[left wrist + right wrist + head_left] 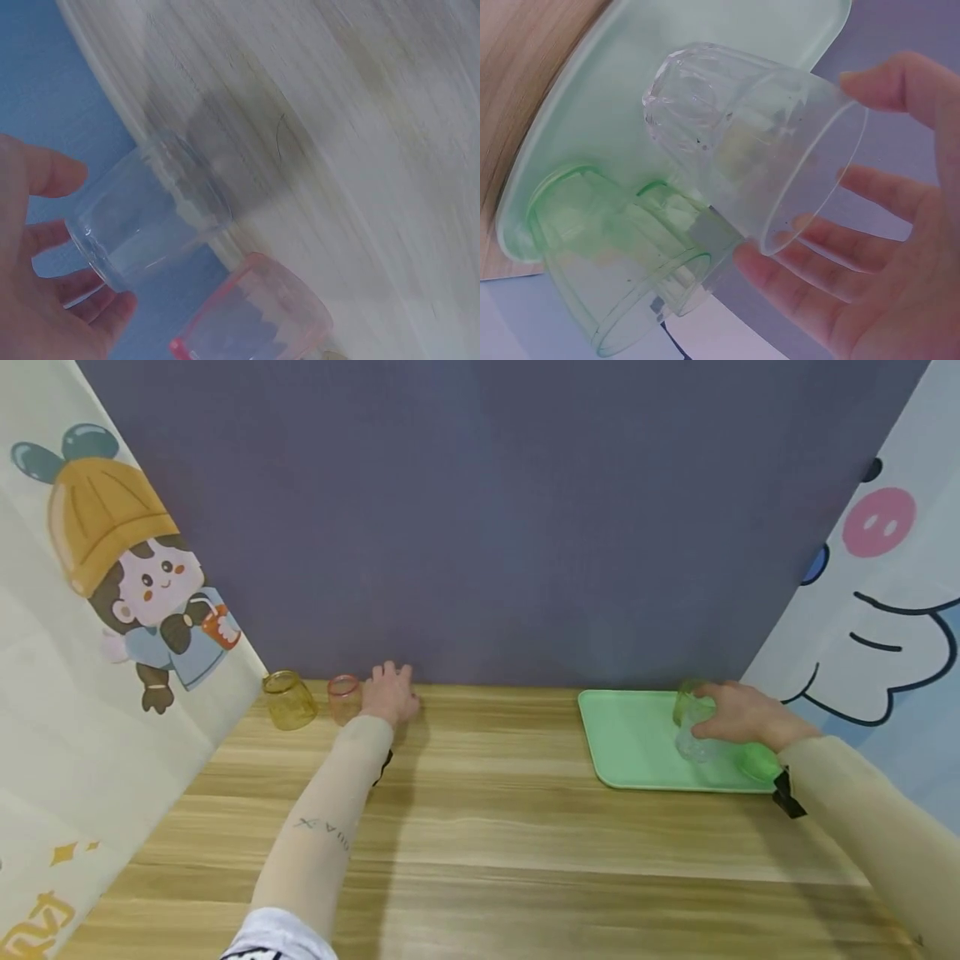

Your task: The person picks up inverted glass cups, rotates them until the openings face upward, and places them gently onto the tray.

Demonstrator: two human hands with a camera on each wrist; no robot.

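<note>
head: wooden table (pixel 480 827), purple backdrop; left hand (pixel 390 693) by pink cup (pixel 344 697), yellow cup (pixel 288 700) beyond; right hand (pixel 738 714) on green tray (pixel 637 743) | left wrist: fingers (pixel 52 172) loose round clear plastic cup (pixel 150 217), no grip yet; judged reaching, needs closing | right wrist: fingers (pixel 885 82) wide, touching clear ribbed cup (pixel 757 142); green cups (pixel 615 262) beside; judged setting down
</note>
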